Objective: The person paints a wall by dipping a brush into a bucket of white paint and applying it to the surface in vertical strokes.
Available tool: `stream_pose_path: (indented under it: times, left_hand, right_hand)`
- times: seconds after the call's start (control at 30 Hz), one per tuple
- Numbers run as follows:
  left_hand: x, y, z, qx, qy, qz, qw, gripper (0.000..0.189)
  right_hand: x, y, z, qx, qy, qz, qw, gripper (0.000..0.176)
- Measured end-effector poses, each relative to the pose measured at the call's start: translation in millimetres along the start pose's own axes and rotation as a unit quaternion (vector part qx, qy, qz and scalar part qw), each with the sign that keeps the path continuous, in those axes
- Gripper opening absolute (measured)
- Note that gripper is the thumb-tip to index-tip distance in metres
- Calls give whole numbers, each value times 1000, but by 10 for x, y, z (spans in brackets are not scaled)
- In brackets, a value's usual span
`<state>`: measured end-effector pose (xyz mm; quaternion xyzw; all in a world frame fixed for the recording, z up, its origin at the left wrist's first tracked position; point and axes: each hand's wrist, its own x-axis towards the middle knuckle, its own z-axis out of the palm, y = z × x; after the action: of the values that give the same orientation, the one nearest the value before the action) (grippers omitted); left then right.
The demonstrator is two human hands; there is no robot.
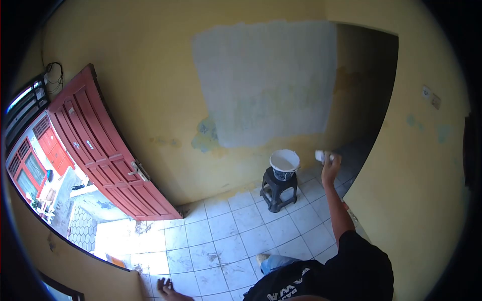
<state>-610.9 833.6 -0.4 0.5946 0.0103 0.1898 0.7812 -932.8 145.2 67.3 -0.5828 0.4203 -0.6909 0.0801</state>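
Clasping white object (319,156), right hand (332,162) closed

Yellow wall (150,75) with grey patch (266,80), red door (105,155), white bucket (284,163), black stool (277,189).

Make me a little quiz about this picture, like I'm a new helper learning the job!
1. True or false: the white bucket stands on a dark stool.
2. What colour is the open door? A blue, B red, C green.
3. Fill in: the right hand holds up a small white thing; the big painted patch on the yellow wall above it is ___.

Key: 1 true; 2 B; 3 grey.
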Motion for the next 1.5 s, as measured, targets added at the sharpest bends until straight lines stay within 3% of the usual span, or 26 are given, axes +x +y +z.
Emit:
stream_pose_path:
  times: [0.03,0.13,0.27,0.37,0.53,0.57,0.63,0.7,0.77,0.93,1.07,1.17,1.27,1.3,1.37,1.47,1.5]
  left_hand:
    - [-86,143,209,51,26,-56,997,44]
    - [-237,-82,664,25,-21,-108,994,37]
    - [-325,-157,1595,17,-168,-97,981,36]
    - [-249,-348,2366,17,-239,-72,968,35]
    - [-227,-669,3930,55,-291,-16,955,25]
    - [-233,-775,4239,31,-294,-52,954,25]
    - [-266,-1002,4883,43,-337,-61,939,37]
    - [-494,-1090,5608,35,-372,-87,923,34]
    - [-667,-1307,6225,50,-449,-84,888,30]
    - [-1398,-1160,7462,66,-608,-62,789,24]
    - [-1493,-1542,8075,79,-656,-119,741,24]
    - [-1468,-1876,8616,73,-685,-143,711,24]
    - [-1446,-2320,9248,48,-720,-179,669,24]
    - [-1411,-2485,9435,34,-738,-195,645,25]
    - [-1451,-2682,9865,36,-778,-211,590,28]
    - [-1436,-2951,10351,22,-817,-242,523,26]
    - [-1434,-3057,10475,23,-827,-249,503,25]
  right_hand:
    - [71,14,138,68,16,55,996,23]
    - [236,99,494,219,76,201,952,36]
    - [211,251,933,352,155,335,860,48]
    - [127,670,1247,384,164,417,807,50]
    - [-57,1735,1630,325,168,478,799,48]
    - [-38,1887,1691,309,175,495,793,47]
    - [-156,2097,1827,298,215,541,757,43]
    - [-395,2478,1985,298,251,579,716,42]
    - [-540,2673,2098,275,253,605,703,42]
    - [-737,3022,2537,219,281,672,650,39]
    - [-448,3090,3009,225,295,670,643,40]
    - [-390,3324,3333,207,265,656,676,37]
    - [-348,3422,3642,149,239,609,741,35]
    - [-486,3589,3732,100,232,580,775,37]
    - [-241,3284,3882,8,178,528,830,38]
    - [-298,3162,4091,-203,128,503,830,36]
    - [-282,3197,4163,-219,130,481,839,34]
